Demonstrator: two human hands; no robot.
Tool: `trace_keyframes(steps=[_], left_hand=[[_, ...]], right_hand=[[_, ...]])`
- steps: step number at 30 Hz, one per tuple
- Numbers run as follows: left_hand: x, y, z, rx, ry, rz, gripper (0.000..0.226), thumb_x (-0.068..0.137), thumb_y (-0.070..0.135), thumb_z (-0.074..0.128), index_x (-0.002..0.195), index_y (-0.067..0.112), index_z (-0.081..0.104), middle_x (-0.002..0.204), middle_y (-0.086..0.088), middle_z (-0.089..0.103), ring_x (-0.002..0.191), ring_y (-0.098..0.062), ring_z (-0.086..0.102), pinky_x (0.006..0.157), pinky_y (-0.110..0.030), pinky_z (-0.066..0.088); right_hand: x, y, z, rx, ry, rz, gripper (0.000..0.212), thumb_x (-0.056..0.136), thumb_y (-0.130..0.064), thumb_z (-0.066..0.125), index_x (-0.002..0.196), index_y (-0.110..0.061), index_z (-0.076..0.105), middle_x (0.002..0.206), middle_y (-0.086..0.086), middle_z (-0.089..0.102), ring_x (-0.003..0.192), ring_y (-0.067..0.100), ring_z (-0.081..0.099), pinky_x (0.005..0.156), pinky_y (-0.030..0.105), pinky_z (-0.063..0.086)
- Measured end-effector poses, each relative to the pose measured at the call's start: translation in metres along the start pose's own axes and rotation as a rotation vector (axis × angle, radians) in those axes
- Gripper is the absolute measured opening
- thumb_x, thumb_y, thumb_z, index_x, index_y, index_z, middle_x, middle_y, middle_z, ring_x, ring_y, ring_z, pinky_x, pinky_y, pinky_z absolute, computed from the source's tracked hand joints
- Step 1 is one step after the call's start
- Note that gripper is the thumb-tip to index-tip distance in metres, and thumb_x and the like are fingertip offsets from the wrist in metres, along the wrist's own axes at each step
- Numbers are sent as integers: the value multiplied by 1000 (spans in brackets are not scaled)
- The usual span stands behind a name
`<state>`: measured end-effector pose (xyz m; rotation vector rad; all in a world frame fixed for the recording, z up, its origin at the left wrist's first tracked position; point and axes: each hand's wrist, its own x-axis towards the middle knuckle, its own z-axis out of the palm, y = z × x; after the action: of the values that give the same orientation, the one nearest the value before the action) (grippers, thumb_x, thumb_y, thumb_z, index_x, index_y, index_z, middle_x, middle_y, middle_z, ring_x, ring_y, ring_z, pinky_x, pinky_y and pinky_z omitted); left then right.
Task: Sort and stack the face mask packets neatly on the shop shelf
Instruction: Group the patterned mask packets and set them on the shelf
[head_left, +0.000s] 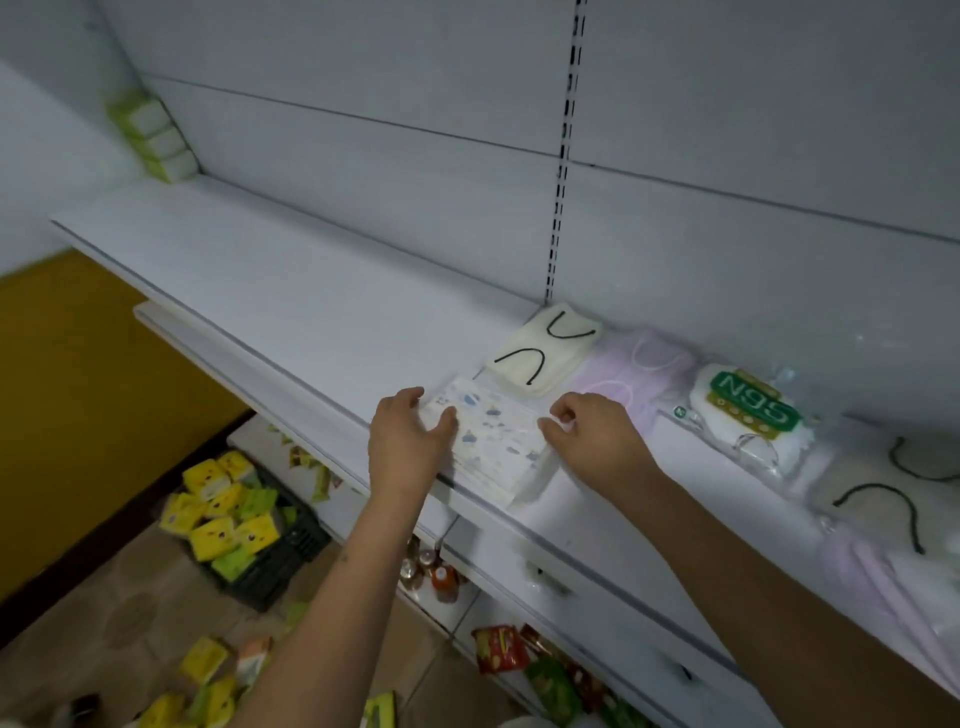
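Placing step, read left to right. The left hand (408, 441) rests on the near-left corner of the printed mask packet (493, 441), fingers loosely spread, thumb on its face. The packet lies at the front edge of the shelf (270, 291), overhanging slightly. The right hand (592, 431) pinches its right end. Behind lie a cream packet (545, 358), then a lilac packet (634, 374) and an N95 packet (748, 415). Next move, likely: slide the printed packet back, square with the row.

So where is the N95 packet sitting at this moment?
In the head view, the N95 packet lies on the shelf right of both hands, between the lilac mask packet and the cream mask with black loops.
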<state>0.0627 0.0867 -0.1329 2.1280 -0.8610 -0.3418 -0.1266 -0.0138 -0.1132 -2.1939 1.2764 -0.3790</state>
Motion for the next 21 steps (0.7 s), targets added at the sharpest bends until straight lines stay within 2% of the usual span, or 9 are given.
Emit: trace_keyframes(steps=[3, 5, 7, 8, 11, 14, 17, 19, 21], left_hand=[[-10, 30, 2, 21, 208, 206, 47, 94, 30, 63, 137, 14, 54, 139, -9, 51, 128, -24, 45, 105, -34, 39], [-26, 63, 13, -95, 205, 358, 38, 94, 21, 61, 132, 15, 57, 133, -5, 51, 122, -16, 47, 99, -19, 36], [-54, 98, 40, -199, 79, 515, 31, 93, 14, 61, 124, 15, 60, 123, -1, 54, 111, -11, 52, 91, -6, 33], [-72, 113, 59, -222, -12, 597, 28, 92, 12, 62, 120, 15, 62, 119, 0, 56, 106, -11, 54, 88, -7, 36], [-133, 142, 125, -223, -342, 828, 26, 87, 11, 68, 113, 15, 64, 114, -1, 61, 103, -17, 61, 89, -22, 48], [-175, 159, 175, -157, -575, 892, 41, 79, 18, 67, 120, 13, 63, 123, -4, 60, 116, -23, 56, 101, -21, 40], [-185, 176, 207, 30, -586, 1003, 69, 68, 7, 69, 135, 5, 56, 137, -14, 56, 130, -33, 49, 112, -37, 39], [-186, 187, 217, 131, -600, 1052, 71, 64, 3, 64, 135, 3, 57, 131, -17, 62, 123, -38, 57, 104, -45, 47], [-185, 194, 218, 133, -606, 1050, 54, 66, 8, 58, 119, 7, 69, 111, -12, 72, 100, -35, 68, 87, -43, 53]], right_hand=[[-7, 2, -26, -3, 200, -26, 40, 98, -36, 54, 129, -12, 58, 127, 6, 57, 115, 22, 55, 96, 33, 43], [-14, 9, -59, 41, 365, -57, 40, 99, -31, 54, 133, -11, 55, 131, 9, 56, 118, 26, 54, 101, 37, 43], [-23, 20, -101, 39, 521, -59, 43, 100, -28, 51, 138, -10, 50, 135, 11, 54, 121, 28, 54, 103, 40, 43], [-28, 27, -123, 11, 613, -55, 44, 100, -29, 50, 140, -9, 49, 136, 12, 53, 122, 29, 53, 103, 41, 43], [-54, 57, -190, -97, 843, -26, 49, 100, -30, 50, 143, -7, 46, 139, 12, 51, 124, 30, 50, 102, 34, 39], [-95, 108, -232, -187, 857, 105, 51, 99, -32, 51, 143, -7, 45, 141, 13, 49, 125, 30, 49, 101, 32, 38], [-147, 163, -235, -221, 823, 256, 54, 93, -37, 49, 136, -5, 53, 134, 18, 54, 118, 36, 54, 99, 39, 43], [-182, 194, -227, -190, 768, 381, 51, 93, -33, 51, 135, -4, 53, 133, 20, 54, 120, 37, 53, 101, 40, 42], [-215, 222, -219, -153, 690, 538, 51, 94, -31, 58, 137, -5, 51, 136, 18, 54, 123, 35, 51, 101, 38, 40]])
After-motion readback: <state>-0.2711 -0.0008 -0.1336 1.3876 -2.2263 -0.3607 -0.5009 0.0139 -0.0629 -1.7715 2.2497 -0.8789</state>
